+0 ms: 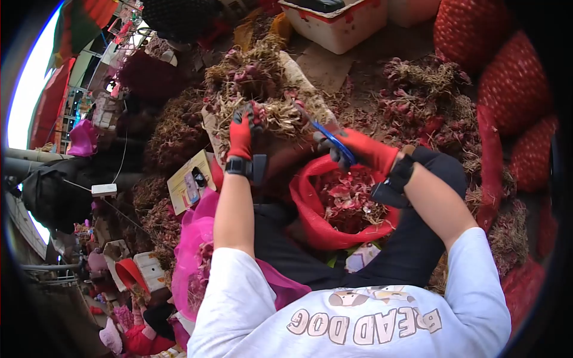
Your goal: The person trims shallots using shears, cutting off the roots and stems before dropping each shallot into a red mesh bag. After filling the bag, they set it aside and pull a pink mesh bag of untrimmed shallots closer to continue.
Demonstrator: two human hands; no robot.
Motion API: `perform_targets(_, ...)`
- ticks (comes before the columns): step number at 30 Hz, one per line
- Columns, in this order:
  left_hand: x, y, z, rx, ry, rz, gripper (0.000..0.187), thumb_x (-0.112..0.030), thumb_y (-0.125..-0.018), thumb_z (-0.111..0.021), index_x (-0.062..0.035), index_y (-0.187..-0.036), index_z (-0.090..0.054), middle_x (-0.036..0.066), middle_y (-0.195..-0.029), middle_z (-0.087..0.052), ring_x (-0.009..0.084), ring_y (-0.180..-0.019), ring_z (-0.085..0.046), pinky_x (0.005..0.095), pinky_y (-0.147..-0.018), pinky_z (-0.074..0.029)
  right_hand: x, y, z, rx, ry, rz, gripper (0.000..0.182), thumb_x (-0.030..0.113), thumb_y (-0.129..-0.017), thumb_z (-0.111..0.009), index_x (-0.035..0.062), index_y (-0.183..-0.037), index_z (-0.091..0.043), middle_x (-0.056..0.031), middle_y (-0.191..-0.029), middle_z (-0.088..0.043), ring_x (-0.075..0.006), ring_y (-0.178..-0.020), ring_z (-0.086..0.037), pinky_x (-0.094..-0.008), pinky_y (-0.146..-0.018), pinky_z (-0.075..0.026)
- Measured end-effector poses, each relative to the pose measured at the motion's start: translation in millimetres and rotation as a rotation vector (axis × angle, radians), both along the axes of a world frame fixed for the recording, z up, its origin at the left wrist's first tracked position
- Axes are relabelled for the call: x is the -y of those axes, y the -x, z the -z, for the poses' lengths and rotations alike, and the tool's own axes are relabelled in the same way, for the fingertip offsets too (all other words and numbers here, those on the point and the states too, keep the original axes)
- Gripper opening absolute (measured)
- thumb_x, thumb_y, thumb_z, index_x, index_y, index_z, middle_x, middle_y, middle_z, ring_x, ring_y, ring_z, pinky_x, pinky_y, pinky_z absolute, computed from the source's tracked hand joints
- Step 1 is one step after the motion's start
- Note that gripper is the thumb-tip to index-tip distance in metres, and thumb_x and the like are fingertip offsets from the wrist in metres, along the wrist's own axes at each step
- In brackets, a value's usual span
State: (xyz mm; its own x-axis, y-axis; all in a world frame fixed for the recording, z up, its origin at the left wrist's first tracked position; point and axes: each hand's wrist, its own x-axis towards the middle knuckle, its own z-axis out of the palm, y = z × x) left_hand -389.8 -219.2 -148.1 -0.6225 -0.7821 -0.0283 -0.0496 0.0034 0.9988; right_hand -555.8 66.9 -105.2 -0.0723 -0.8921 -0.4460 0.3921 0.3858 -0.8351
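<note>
My left hand (242, 132), in a red and dark grey work glove, is closed around a bunch of shallots (279, 117) with dry, pale stems pointing right. In my right hand (365, 149), gloved the same way, is a pair of scissors (329, 137) with blue handles; its blades reach up-left to the stem ends. Both hands are over a long board (305, 83) heaped with more shallots (245, 68). Below my right hand, between my legs, an open red mesh bag (305, 206) holds loose shallots and skins (349, 200).
Piles of shallots (424, 98) cover the ground at right, beside full red mesh sacks (516, 83). A white foam box (337, 27) stands at the front. A phone (192, 186) rests on a carton at left, near a pink mesh bag (194, 238). Another person (140, 334) sits at lower left.
</note>
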Motion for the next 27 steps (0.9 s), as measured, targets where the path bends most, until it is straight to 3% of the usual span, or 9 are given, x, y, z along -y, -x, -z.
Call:
perform_targets(2, 6.6, -16.4, 16.1, -0.039, -0.005, -0.033, 0.023, -0.026, -0.095, -0.052, -0.0072, -0.105, -0.062, 0.002, -0.092, -0.066, 0.0106, -0.074, -0.062, 0.0248, -0.061, -0.051, 14.2, -24.3, 24.7, 0.261, -0.149, -0.058, 0.023, 0.032, -0.089, -0.059, 0.0122, -0.101, -0.058, 0.0025, -0.060, -0.053, -0.0057, -0.052, -0.052, -0.0216, -0.043, -0.041)
perform_targets(5, 2.9, -31.7, 12.9, -0.027, -0.200, -0.039, 0.021, -0.023, -0.093, -0.055, -0.0072, -0.105, -0.062, 0.001, -0.089, -0.065, 0.0121, -0.066, -0.063, 0.0250, -0.053, -0.052, 26.9, -52.8, 47.6, 0.379, -0.019, -0.071, 0.027, 0.029, -0.089, -0.059, 0.0116, -0.109, -0.054, 0.0029, -0.060, -0.052, -0.0060, -0.050, -0.052, -0.0227, -0.042, -0.044)
perform_targets(8, -9.1, -29.5, -0.9, -0.015, -0.291, -0.061, 0.035, -0.038, -0.092, -0.057, -0.0074, -0.107, -0.063, 0.002, -0.083, -0.065, 0.0107, -0.066, -0.060, 0.0218, -0.054, -0.048, 36.5, -62.4, 16.5, 0.432, -0.020, -0.008, 0.026, 0.028, -0.089, -0.059, 0.0110, -0.108, -0.054, 0.0023, -0.058, -0.052, -0.0066, -0.046, -0.051, -0.0223, -0.042, -0.043)
perform_targets(11, 1.9, -31.2, 5.4, 0.017, -0.309, -0.015, 0.035, -0.037, -0.092, -0.057, -0.0068, -0.108, -0.061, 0.004, -0.087, -0.063, 0.0118, -0.067, -0.060, 0.0225, -0.056, -0.049, 48.8, -63.1, 15.7, 0.350, -0.077, 0.045, 0.032, 0.034, -0.089, -0.059, 0.0069, -0.105, -0.056, 0.0020, -0.057, -0.051, -0.0071, -0.043, -0.049, -0.0217, -0.041, -0.043)
perform_targets(13, 11.7, -32.1, 25.4, -0.078, 0.125, 0.083, 0.035, -0.037, -0.092, -0.056, -0.0064, -0.110, -0.059, 0.004, -0.091, -0.061, 0.0119, -0.073, -0.060, 0.0230, -0.059, -0.050, 59.2, -63.1, 31.0, 0.338, -0.091, 0.055, 0.037, 0.039, -0.089, -0.058, 0.0040, -0.102, -0.057, 0.0018, -0.057, -0.051, -0.0071, -0.042, -0.049, -0.0215, -0.041, -0.042)
perform_targets(15, 13.6, -35.5, 31.3, -0.043, 0.169, 0.117, 0.035, -0.036, -0.093, -0.055, -0.0061, -0.111, -0.057, 0.004, -0.095, -0.058, 0.0120, -0.078, -0.059, 0.0238, -0.062, -0.051, 65.5, -61.7, 39.2, 0.333, -0.088, 0.051, 0.042, 0.042, -0.090, -0.056, 0.0012, -0.100, -0.058, 0.0015, -0.057, -0.052, -0.0072, -0.042, -0.049, -0.0214, -0.040, -0.041)
perform_targets(17, -10.3, -32.2, -13.8, 0.109, -0.180, 0.078, 0.035, -0.036, -0.093, -0.054, -0.0059, -0.111, -0.056, 0.003, -0.098, -0.056, 0.0121, -0.084, -0.057, 0.0248, -0.064, -0.052, 69.5, -58.5, 40.4, 0.329, -0.068, 0.034, 0.047, 0.045, -0.090, -0.055, -0.0013, -0.098, -0.058, 0.0012, -0.058, -0.053, -0.0073, -0.042, -0.048, -0.0216, -0.040, -0.040)
perform_targets(23, -14.7, -40.2, -19.9, 0.063, -0.054, 0.287, 0.026, -0.030, -0.096, -0.050, -0.0062, -0.105, -0.057, 0.003, -0.101, -0.055, 0.0117, -0.086, -0.056, 0.0265, -0.069, -0.052, 83.9, -46.9, 51.6, 0.414, 0.003, 0.033, 0.036, 0.038, -0.089, -0.058, 0.0036, -0.097, -0.061, 0.0018, -0.061, -0.055, -0.0070, -0.044, -0.048, -0.0214, -0.039, -0.038)
perform_targets(27, -8.8, -41.9, -11.9, 0.082, 0.042, 0.207, 0.029, -0.032, -0.096, -0.049, -0.0060, -0.106, -0.057, 0.004, -0.098, -0.058, 0.0121, -0.081, -0.057, 0.0255, -0.068, -0.051, 84.6, -27.4, 74.0, 0.207, 0.040, 0.029, 0.025, 0.028, -0.090, -0.059, 0.0067, -0.101, -0.061, 0.0035, -0.064, -0.055, -0.0053, -0.047, -0.049, -0.0216, -0.038, -0.037)
